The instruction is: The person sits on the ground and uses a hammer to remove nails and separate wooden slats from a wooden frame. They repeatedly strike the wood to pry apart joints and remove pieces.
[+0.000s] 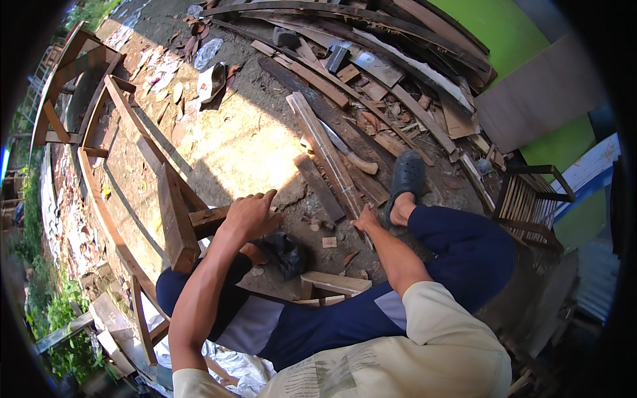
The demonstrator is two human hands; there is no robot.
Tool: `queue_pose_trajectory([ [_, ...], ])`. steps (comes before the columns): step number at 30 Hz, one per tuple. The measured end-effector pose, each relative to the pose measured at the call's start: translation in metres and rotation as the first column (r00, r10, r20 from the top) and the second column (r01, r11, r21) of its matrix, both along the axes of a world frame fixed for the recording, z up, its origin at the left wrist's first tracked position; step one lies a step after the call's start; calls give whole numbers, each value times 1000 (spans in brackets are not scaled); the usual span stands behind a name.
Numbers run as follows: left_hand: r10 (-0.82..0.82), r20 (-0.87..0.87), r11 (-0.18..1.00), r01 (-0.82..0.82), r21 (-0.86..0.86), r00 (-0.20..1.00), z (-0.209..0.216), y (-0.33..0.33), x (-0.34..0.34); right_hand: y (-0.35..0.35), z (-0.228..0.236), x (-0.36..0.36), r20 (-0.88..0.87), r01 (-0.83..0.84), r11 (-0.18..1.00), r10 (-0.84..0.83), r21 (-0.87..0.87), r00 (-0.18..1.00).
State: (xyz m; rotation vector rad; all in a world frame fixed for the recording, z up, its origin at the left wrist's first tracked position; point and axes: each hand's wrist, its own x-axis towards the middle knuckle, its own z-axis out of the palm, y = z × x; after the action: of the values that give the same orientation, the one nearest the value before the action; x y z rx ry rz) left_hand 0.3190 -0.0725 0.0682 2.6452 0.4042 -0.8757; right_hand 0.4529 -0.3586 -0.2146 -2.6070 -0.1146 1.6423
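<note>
Touching the near end of a long board (325,156), the right hand (365,219) had its fingers down at the wood; couldn't tell if they were closed on it. Left hand (249,215) was released, fingers spread, just beside the crossbar of a wooden frame (176,222). Board ran from the right hand up and away to the left. Containers: slatted crate (531,207) well right of the right hand, contents too dark to make out; white sack (249,371) below the left hand, mostly covered by leg and shirt, inside hidden. Left palm was turned out of view, and the frame's far end bent off toward the rim. Dark object (282,255) under the left hand was hard to read, shoe or bag. Short plank (335,283) sat between the legs, partly behind the navy trousers (318,328). Pale-handled blade (361,164) lay beyond the right hand, next to the board; grey clog (407,179) stood just right of that hand. Scrap wood pile (398,73) crowded the ground farther out.
</note>
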Motion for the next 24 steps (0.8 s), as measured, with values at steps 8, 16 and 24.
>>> queue_pose_trajectory([
  [8, 4, 61, 1000, -4, 12, 998, -13, 8, -31, 6, 10, -8, 212, -81, 997, 78, 7, 974],
  [16, -4, 44, 1000, 4, 15, 999, -10, 10, -36, 9, 41, -6, 381, -83, 933, -60, 349, 923],
  [24, 13, 28, 1000, -13, 4, 1000, 0, 8, -26, 62, 66, -11, 399, -138, 861, -81, 490, 913],
])
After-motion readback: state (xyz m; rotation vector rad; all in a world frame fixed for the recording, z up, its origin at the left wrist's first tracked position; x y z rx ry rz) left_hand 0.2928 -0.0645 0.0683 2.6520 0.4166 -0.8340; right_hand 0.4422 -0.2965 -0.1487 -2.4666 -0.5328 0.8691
